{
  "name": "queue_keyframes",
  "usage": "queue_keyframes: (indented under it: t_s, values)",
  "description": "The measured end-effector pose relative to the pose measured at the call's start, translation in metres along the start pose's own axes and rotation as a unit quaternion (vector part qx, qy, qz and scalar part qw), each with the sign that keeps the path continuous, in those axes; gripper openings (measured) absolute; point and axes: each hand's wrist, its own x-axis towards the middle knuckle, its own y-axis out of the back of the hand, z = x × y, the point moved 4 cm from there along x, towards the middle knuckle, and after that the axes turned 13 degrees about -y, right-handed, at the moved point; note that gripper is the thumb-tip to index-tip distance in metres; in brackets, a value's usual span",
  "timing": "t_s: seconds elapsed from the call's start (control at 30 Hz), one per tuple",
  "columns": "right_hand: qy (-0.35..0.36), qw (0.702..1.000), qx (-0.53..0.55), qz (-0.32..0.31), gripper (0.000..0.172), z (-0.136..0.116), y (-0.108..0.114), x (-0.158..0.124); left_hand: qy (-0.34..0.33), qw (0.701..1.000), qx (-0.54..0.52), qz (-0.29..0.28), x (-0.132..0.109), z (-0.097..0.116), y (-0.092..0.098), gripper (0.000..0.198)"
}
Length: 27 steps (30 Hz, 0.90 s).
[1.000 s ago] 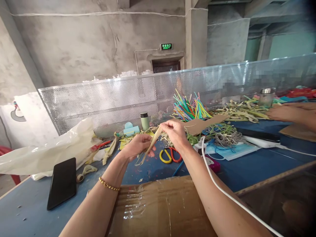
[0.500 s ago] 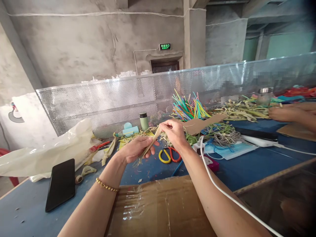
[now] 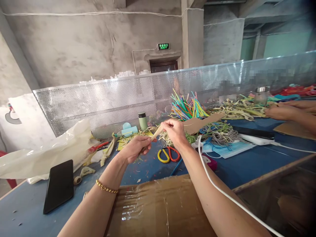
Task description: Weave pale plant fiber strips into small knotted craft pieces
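A pale cream strip [image 3: 156,133], flat and ribbon-like, is stretched between my two hands above the blue table [image 3: 150,171]. My left hand [image 3: 137,147] is closed around its lower end, fingers curled under the thumb. At the upper end, my right hand [image 3: 173,131] pinches it between thumb and fingertips. A thin stem or wire sticks out to the right past my right hand. Scissors [image 3: 169,154] with one yellow and one red handle lie just beyond and below my hands. Nearer me sits a taped cardboard box [image 3: 158,207], under my forearms.
A black phone [image 3: 59,186] and a plastic sheet [image 3: 49,149] lie left. Behind stand a green bottle [image 3: 143,121] and colourful pipe-cleaner-like stems [image 3: 186,107]. A white cable [image 3: 209,176] crosses my right arm. Another person's hands [image 3: 283,111] work at right, near a glass jar [image 3: 261,96].
My left hand has closed further around the strip, its fingers now curled in. The strip lies flatter between my hands. My right hand keeps its pinch, and the view has shifted slightly.
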Motion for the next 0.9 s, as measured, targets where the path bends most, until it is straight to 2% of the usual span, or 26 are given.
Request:
queue_keyframes:
  t_s: [0.13, 0.37, 0.53, 0.67, 0.8, 0.9]
  values:
    - [-0.04, 0.999, 0.004, 0.014, 0.022, 0.002, 0.005, 0.001, 0.02, 0.999, 0.029, 0.011, 0.0, -0.001, 0.003, 0.023]
    - [-0.049, 0.998, 0.004, 0.048, 0.026, 0.004, 0.011, 0.004, 0.008, 0.996, 0.088, 0.002, 0.0, 0.0, 0.014, 0.022]
    - [-0.047, 0.997, 0.005, 0.066, 0.028, 0.008, 0.013, 0.005, -0.017, 0.987, 0.151, 0.045, 0.001, 0.005, 0.021, 0.021]
    - [-0.073, 0.994, 0.04, 0.074, 0.027, 0.01, 0.013, 0.005, -0.025, 0.984, 0.155, 0.081, 0.002, 0.005, 0.026, 0.022]
    - [-0.089, 0.992, 0.059, 0.072, 0.027, 0.013, 0.012, 0.005, -0.02, 0.988, 0.144, 0.051, 0.002, 0.003, 0.025, 0.018]
    - [-0.09, 0.992, 0.051, 0.074, 0.029, 0.015, 0.011, 0.005, -0.012, 0.982, 0.182, 0.041, 0.001, 0.003, 0.024, 0.016]
